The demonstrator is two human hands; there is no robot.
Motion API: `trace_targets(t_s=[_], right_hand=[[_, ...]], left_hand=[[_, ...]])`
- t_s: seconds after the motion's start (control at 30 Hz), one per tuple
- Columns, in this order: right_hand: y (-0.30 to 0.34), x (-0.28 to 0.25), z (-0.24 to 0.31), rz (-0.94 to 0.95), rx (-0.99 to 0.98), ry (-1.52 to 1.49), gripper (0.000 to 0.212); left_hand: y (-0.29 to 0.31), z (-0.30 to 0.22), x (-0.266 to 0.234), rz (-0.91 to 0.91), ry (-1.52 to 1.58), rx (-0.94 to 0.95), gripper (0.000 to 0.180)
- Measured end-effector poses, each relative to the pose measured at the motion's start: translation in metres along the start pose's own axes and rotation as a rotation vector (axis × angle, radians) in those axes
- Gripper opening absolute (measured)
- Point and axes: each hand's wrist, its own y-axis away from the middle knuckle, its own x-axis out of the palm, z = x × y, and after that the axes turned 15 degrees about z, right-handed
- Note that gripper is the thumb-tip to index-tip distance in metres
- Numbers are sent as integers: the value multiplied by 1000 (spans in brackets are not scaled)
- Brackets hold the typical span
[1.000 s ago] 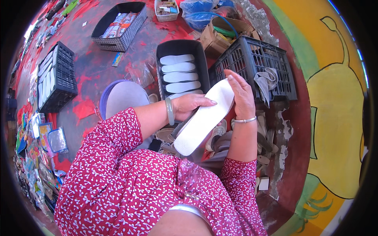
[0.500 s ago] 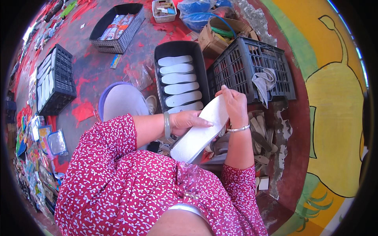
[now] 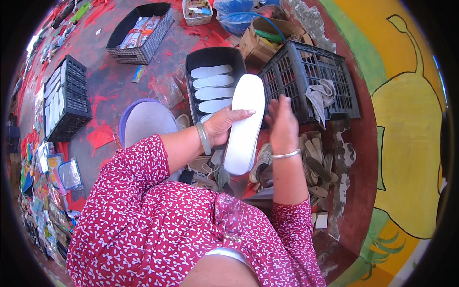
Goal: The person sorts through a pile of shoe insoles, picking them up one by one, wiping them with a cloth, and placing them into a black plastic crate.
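A white shoe insole [image 3: 245, 129] stands nearly upright in front of me. My left hand [image 3: 221, 126] grips its left edge, thumb across the white face; the fingers behind are hidden, and I cannot tell whether more than one insole is in the grip. Just to the right of it, my right hand [image 3: 284, 128] is raised with fingers stretched, holding nothing and slightly apart from the insole. Beyond them a long black bin [image 3: 215, 54] holds a row of white insoles [image 3: 212, 81], its near end partly covered by my hand and the held insole.
Right of the bin stands a dark plastic crate [image 3: 306, 71] with a grey cloth [image 3: 321, 98] over its edge. Several loose insoles [image 3: 316, 160] lie below it. At left are another crate of insoles [image 3: 76, 98], a checkered bin [image 3: 138, 53] and a round-topped stool [image 3: 149, 119].
The insole has swung from a slant to nearly upright and moved away from my body. My right hand has let go of its upper end and opened beside it.
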Motion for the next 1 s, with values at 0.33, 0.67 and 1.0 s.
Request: trace_targets(t_s=[0.33, 0.67, 1.0], right_hand=[[5, 29, -21, 297, 46, -222, 53], [9, 29, -36, 491, 121, -72, 37], [6, 27, -45, 479, -117, 219, 39]], left_hand=[[-4, 3, -6, -81, -68, 119, 45], [-16, -33, -16, -220, -93, 386, 29], [-15, -51, -27, -248, 32, 463, 32]])
